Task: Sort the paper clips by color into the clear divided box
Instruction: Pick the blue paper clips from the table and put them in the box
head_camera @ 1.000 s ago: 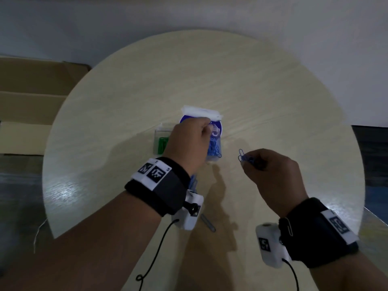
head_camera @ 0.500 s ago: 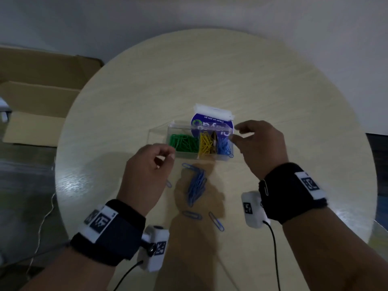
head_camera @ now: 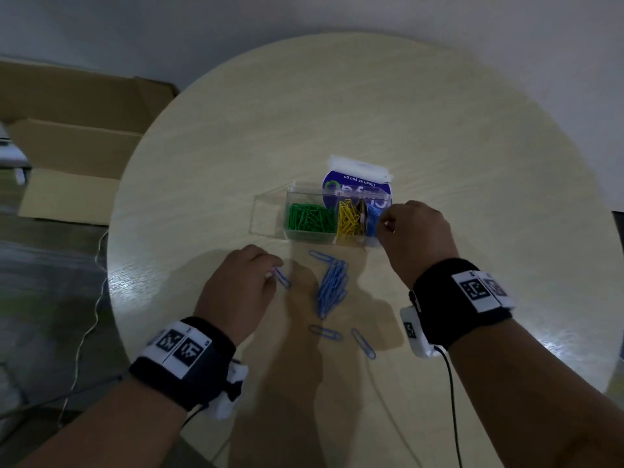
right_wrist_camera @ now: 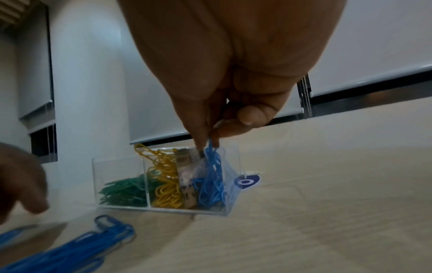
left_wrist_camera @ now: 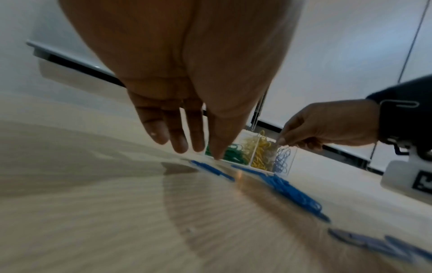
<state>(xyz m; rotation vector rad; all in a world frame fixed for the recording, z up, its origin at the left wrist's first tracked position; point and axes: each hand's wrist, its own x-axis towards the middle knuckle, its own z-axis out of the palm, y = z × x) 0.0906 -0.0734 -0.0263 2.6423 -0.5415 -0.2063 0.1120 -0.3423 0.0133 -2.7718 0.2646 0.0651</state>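
Office-like room, roller blinds (right_wrist_camera: 364, 61), round table (head_camera: 439, 123), cardboard box (head_camera: 74, 146)

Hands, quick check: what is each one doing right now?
Left hand: fingers straight, fingertip touching a blue clip on the table.
Right hand: pinching blue clips over the clear box.

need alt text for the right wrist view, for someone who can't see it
The right hand pinches blue clips at the end compartment of a clear box on a table; yellow clips and green clips fill other sections. A loose blue pile lies nearer the camera, with the left hand at the frame's left edge.
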